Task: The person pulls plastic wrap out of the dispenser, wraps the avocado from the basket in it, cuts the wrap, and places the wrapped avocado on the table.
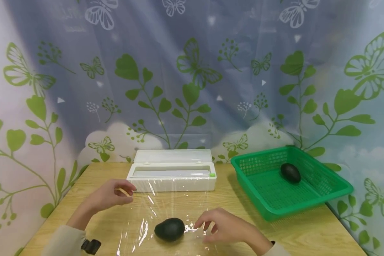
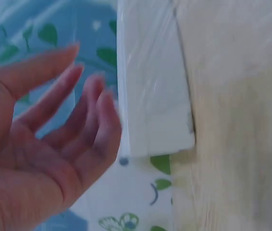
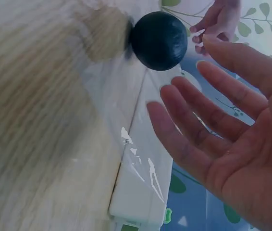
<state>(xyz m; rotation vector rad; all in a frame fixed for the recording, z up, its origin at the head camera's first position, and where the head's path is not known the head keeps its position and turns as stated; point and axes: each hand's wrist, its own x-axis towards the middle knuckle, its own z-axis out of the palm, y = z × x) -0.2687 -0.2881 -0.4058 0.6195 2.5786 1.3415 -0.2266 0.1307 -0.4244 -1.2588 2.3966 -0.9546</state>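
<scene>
Surroundings: wooden table (image 1: pixel 275 231), butterfly-and-leaf print backdrop (image 1: pixel 192 71) behind and on both sides.
Dispenser: white cling-film box (image 1: pixel 172 175) at the back centre of the table, lid up, small green slider at its right end. Long side runs left-right in the head view.
Film: clear cling film sheet (image 1: pixel 147 213) runs from the box toward the person and lies flat on the table, with a few wrinkles and glints.
Basket: green plastic basket (image 1: pixel 291 181) on the right, well apart from the film. Second dark avocado (image 1: pixel 290 172) sits inside it near the back.
Obstructions: box stands just ahead of the left hand; the path between the hands and the near avocado is open.
Avocado: dark avocado (image 1: pixel 170 229) rests on the film, front centre, between the two hands.
Axis: long axis roughly left-right in the head view, slightly tilted. Which end is the stem end, I cannot tell.
Left hand: left hand (image 1: pixel 110 195) hovers over the left part of the film, near the box's left front corner. Fingers loose and spread, holding nothing.
Right hand: right hand (image 1: pixel 222 225) just right of the avocado, fingertips near it; contact with fruit or film cannot be told. Fingers relaxed, nothing gripped.
</scene>
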